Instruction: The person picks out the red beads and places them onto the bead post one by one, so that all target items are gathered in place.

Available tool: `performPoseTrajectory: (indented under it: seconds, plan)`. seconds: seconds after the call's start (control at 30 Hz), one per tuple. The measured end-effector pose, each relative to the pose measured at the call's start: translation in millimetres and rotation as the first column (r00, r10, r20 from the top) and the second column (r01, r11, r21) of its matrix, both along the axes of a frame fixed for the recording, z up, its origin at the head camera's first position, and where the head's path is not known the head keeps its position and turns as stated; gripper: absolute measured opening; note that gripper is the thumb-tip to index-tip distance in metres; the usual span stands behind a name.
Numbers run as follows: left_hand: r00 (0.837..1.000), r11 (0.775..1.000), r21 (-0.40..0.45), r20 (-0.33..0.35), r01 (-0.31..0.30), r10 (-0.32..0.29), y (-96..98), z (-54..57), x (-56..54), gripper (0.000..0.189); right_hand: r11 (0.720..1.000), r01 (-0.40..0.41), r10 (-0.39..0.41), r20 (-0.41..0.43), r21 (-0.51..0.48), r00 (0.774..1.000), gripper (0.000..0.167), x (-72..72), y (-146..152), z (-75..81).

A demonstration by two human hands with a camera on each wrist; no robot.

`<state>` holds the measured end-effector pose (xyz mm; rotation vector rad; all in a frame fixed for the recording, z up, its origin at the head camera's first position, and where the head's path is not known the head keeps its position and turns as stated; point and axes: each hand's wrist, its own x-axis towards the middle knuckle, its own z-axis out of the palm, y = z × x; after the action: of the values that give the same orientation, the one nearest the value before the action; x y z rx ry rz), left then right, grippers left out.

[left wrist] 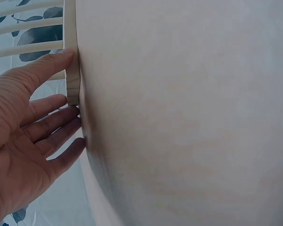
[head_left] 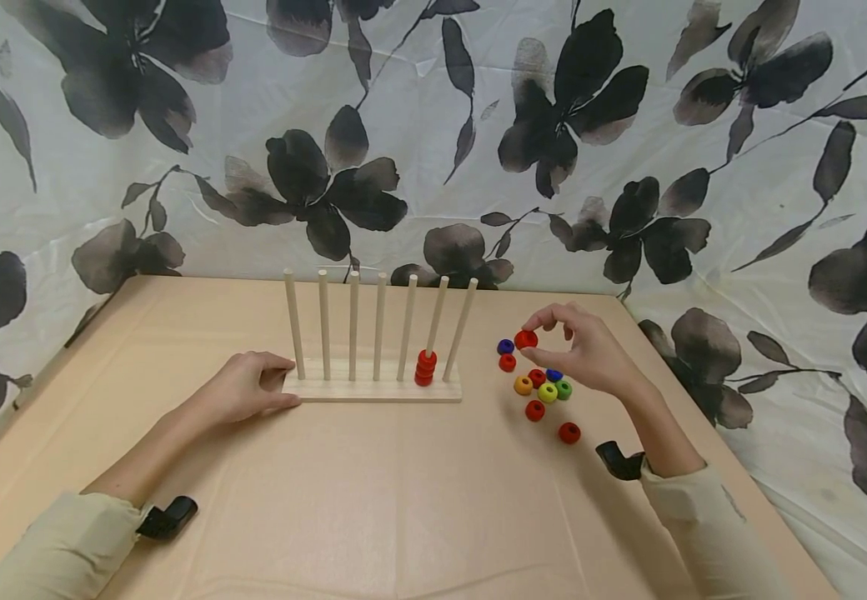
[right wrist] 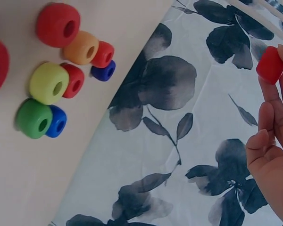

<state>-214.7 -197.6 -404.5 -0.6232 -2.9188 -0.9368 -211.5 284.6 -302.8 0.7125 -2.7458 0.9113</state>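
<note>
A pale wooden peg stand (head_left: 373, 392) with several upright pegs stands on the table. Red beads (head_left: 424, 368) are stacked on its second peg from the right. At the stand's left end, my left hand (head_left: 242, 387) grips the base, thumb at the front. The left wrist view shows that thumb on the base edge (left wrist: 72, 87) and the fingers around its end. My right hand (head_left: 591, 354) pinches a red bead (right wrist: 270, 66) between thumb and fingertips, raised above the loose beads. Those include a yellow bead (head_left: 548, 392), a green bead (head_left: 564, 389) and an orange bead (head_left: 523, 385).
More loose beads lie right of the stand: a blue bead (head_left: 505, 346) at the back and a red bead (head_left: 569, 432) nearest the front. A floral cloth (head_left: 448, 125) hangs behind the table (head_left: 373, 500). The table's right edge runs just beyond the beads.
</note>
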Motion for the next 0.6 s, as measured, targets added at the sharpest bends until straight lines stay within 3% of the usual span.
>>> performPoseTrajectory:
  seconds: [0.6]
  plan:
    - [1.0,1.0,0.014,0.014,-0.003,0.003,0.0,-0.4,0.5,0.062,0.997,0.027,-0.03,-0.045,-0.078,0.999,0.03,0.2,-21,16.7]
